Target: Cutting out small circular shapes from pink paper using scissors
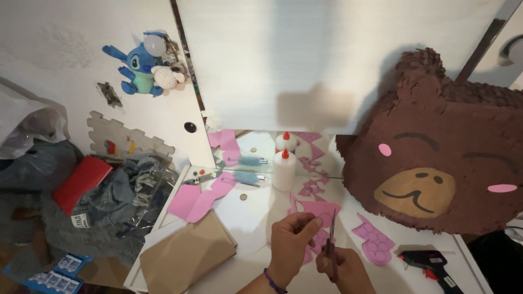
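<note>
We are partway through cutting: our left hand (291,239) pinches a piece of pink paper (317,213) between thumb and fingers just above the white table (256,215), while our right hand (340,265) is closed around the handles of the scissors (330,235), blades pointing up into the sheet. The next snip, as we judge it, calls for turning the paper to keep the blades on the outline, the white glue bottle (284,170) stands capped behind, how full we cannot tell

Warm indoor light, soft shadow on wall, edges bent, slight blur.
</note>
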